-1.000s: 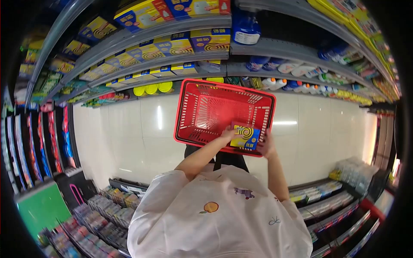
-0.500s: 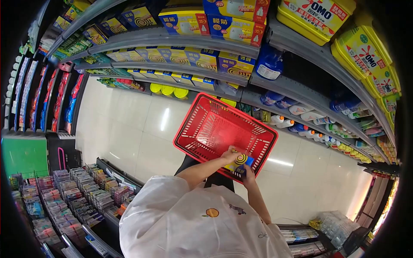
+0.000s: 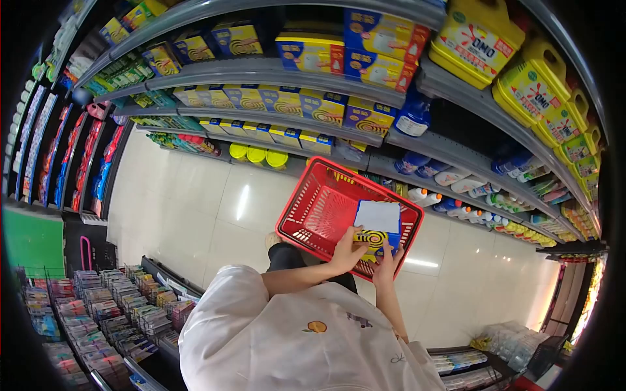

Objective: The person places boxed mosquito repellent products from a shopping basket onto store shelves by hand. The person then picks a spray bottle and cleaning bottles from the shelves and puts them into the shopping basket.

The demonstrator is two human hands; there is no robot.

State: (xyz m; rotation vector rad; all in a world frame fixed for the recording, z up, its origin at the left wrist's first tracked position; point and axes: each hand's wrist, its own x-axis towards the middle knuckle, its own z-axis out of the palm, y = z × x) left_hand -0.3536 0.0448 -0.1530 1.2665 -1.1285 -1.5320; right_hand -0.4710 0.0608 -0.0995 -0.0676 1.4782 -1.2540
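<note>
My left hand (image 3: 348, 251) grips the left edge of a yellow-and-blue mosquito coil box (image 3: 375, 238), which has a black-and-yellow spiral printed on it. The fingers of my right hand (image 3: 387, 263) close on the box's lower right side. From the box's far edge extends a white panel (image 3: 379, 216) bordered in blue, like a lifted lid; what is inside the box cannot be seen. Both hands and the box are over the right part of a red plastic shopping basket (image 3: 319, 218), tilted in front of my body.
Beyond the basket, shelves (image 3: 261, 72) carry several similar coil boxes (image 3: 324, 106), yellow OMO containers (image 3: 479, 45) and bottles (image 3: 450, 176). Pale floor tiles (image 3: 195, 176) lie between them and me. Racks of small packets (image 3: 111, 300) stand at the lower left.
The white panel now shows above the coil box, which has turned so its spiral faces up more squarely. The basket appears slightly further right and lower in view.
</note>
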